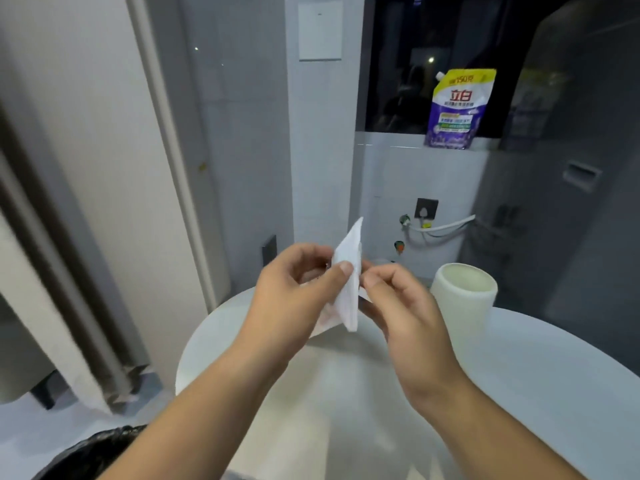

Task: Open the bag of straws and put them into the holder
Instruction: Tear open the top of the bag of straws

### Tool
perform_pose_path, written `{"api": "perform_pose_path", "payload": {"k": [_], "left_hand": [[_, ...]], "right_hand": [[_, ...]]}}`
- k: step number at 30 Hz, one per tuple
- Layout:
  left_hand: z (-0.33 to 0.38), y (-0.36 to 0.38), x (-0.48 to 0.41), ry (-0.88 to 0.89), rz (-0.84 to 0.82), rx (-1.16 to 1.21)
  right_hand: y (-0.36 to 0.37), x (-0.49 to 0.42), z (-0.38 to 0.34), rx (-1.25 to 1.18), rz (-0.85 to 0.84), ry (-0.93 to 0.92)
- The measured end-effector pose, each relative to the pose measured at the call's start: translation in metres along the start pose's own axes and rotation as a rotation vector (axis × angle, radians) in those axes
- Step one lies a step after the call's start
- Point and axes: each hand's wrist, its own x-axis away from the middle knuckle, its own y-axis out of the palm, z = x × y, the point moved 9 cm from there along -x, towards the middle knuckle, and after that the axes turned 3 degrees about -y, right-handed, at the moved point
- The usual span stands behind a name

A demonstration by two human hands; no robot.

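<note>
The bag of straws (347, 299) is up in the air over the desk (519, 375), left of the holder (464, 296). The left grip (294, 292) pinches one side and the right grip (405, 306) the other. The bag looks thin, light and probably slippery, so take it near the top edge.
</note>
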Motion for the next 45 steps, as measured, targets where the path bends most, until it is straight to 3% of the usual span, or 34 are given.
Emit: {"api": "perform_pose_path", "payload": {"k": [5,11,15,45], "left_hand": [[-0.005,0.004,0.031,-0.04,-0.094,0.044],[-0.013,-0.004,0.055,-0.041,-0.138,-0.023],[-0.015,-0.006,0.064,-0.034,-0.183,-0.053],[-0.022,-0.013,0.066,0.011,-0.159,0.008]], "right_hand": [[-0.006,0.031,-0.006,0.056,0.026,0.022],[0.003,0.058,-0.008,0.094,-0.098,0.007],[0.002,0.065,-0.006,0.072,-0.096,0.01],[0.004,0.065,0.007,0.069,-0.142,0.005]]}}
